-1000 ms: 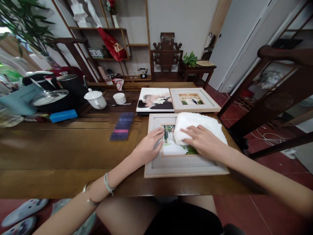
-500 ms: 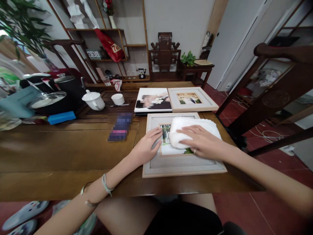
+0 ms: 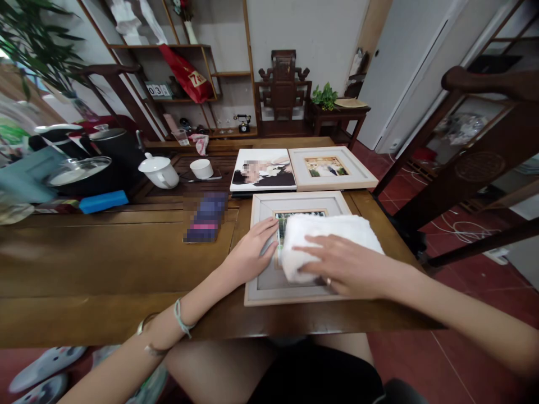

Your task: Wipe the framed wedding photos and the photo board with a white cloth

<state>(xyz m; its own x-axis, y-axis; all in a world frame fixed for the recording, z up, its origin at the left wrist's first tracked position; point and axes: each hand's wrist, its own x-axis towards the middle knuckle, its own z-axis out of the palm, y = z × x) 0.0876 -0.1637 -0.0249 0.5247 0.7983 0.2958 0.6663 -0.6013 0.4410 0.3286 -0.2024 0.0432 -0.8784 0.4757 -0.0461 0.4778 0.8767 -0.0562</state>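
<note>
A picture frame (image 3: 269, 289) with a pale, wide border lies flat near the table's front edge. My left hand (image 3: 255, 249) rests on its left side, fingers stretched out toward the photo in the middle. Under my right hand (image 3: 341, 266) is a folded white towel (image 3: 337, 230), pressed onto the frame; the fingers lie spread over it. The towel hides most of the photo and the frame's right part. Just behind lie a white photo panel (image 3: 275, 159) and a second framed picture (image 3: 357, 171), side by side.
A phone-like blurred item (image 3: 206, 219) lies left of the frame. Farther left are a lidded white cup (image 3: 159, 171), a small white bowl (image 3: 201, 169), a blue block (image 3: 103, 201) and a glass-lidded pot (image 3: 82, 174). A dark wooden chair (image 3: 475, 134) stands close on the right.
My right hand and the towel have slid toward me and slightly left across the frame, covering more of the photo's lower part. My left hand stays in place.
</note>
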